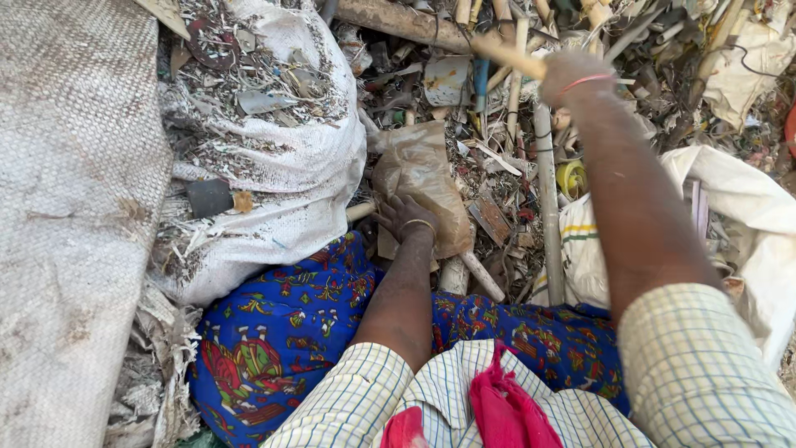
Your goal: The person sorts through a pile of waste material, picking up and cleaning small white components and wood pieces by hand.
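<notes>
While scrap litter [497, 166] covers the ground, left hand [406, 217] presses a bag [419, 178], right hand's [572, 75] fingers clamp a stick [507, 56].

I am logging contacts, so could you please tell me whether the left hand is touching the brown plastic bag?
Touching: the head view shows the left hand with its fingers pressed against the brown plastic bag, no gap between them.

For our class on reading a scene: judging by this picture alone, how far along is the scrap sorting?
Done: the white sack already holds scrap. In hand: the right hand grips a wooden stick, and the left hand presses a brown plastic bag. Left: the scrap pile ahead stays mixed.
</notes>
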